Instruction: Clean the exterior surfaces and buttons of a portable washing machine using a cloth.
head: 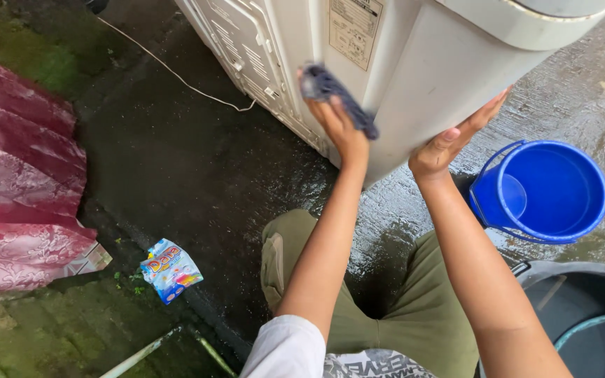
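Note:
A white washing machine (414, 63) stands on the wet ground in front of me, its back panel turned to the left. My left hand (341, 122) presses a dark blue-grey rag (334, 94) against the machine's corner edge, just below a printed label. My right hand (456, 136) lies flat and open against the machine's side panel, fingers stretched toward the upper right. My knees in olive trousers (386, 294) are bent below the arms.
A blue bucket (547, 192) with a handle sits at the right. A dark grey tub (582, 315) is at the bottom right. A small colourful sachet (171, 269) lies on the ground. Red patterned cloth (15, 182) covers the left. A white cable (176, 73) trails from the machine.

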